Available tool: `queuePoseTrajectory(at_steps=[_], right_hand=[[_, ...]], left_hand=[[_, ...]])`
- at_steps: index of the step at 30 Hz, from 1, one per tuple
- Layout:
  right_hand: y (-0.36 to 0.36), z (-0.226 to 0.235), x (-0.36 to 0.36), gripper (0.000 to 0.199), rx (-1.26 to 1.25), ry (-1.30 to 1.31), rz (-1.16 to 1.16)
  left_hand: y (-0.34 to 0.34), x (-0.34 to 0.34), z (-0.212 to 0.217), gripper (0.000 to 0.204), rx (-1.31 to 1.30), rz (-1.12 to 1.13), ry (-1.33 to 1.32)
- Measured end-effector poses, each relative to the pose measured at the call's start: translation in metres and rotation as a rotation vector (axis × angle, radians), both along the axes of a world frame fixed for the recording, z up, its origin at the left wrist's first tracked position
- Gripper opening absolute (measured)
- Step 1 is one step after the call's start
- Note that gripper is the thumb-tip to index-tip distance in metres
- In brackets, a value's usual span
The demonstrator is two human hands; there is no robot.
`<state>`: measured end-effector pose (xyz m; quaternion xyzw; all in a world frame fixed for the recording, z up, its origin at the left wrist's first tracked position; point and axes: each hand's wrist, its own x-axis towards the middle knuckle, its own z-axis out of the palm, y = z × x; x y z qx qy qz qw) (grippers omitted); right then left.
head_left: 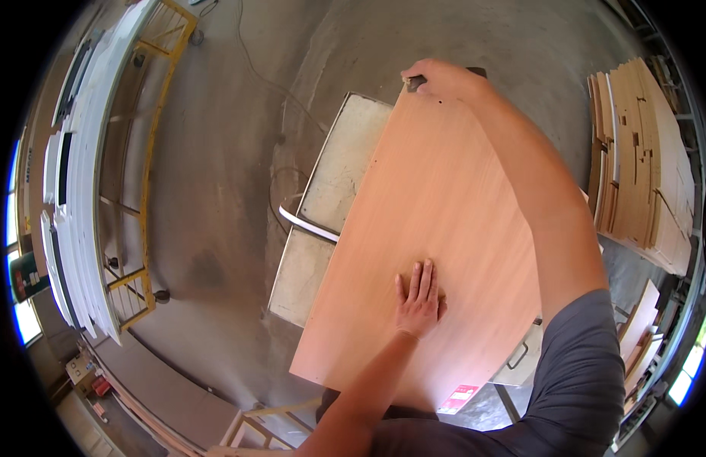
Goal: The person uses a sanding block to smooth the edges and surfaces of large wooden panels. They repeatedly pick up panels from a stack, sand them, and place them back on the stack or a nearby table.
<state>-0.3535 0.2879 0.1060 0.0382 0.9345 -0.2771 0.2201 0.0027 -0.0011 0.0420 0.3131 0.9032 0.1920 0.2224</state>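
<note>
A large wood-grain panel [437,206] lies aslant on a pale-topped work table [347,156], overhanging it towards me. My left hand [419,306] rests flat on the panel's near half, fingers stretched out and pointing away. At the far end, my right arm reaches across to the panel's far edge. There my right hand [442,78] is closed round a small dark tool [418,83] set against the far left corner; its kind is mostly hidden by the fingers. A pink-and-white label [458,397] sticks to the near end of the panel.
From under the panel's left side a white curved strip [311,226] pokes out. Left stands a yellow wheeled rack [149,190] loaded with white boards [83,190]. Stacked brown panels [642,152] stand at the right. A cable [265,80] trails across the concrete floor.
</note>
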Motion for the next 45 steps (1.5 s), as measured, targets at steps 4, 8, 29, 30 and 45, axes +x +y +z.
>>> queuePoseTrajectory(at_steps=[4, 8, 29, 30, 45], right_hand=[[0.007, -0.012, -0.01, 0.051, 0.049, 0.025, 0.222], [-0.042, -0.001, 0.01, 0.053, 0.191, 0.018, 0.459], [-0.527, -0.008, 0.35, 0.04, 0.129, 0.219, 1.229], [-0.532, -0.003, 0.349, 0.042, 0.065, 0.204, 1.142], [-0.241, 0.027, 0.663, 0.062, 0.094, 0.034, 0.091]], left_hand=[[-0.002, -0.004, 0.005, 0.069, 0.08, 0.017, 0.039], [-0.005, -0.003, 0.004, 0.064, 0.131, 0.052, 0.062], [-0.091, 0.057, -0.024, 0.062, 0.425, -0.008, 0.36], [-0.118, 0.074, -0.031, 0.059, 0.438, -0.015, 0.401], [-0.273, 0.253, -0.036, 0.058, 0.615, 1.247, -0.666]])
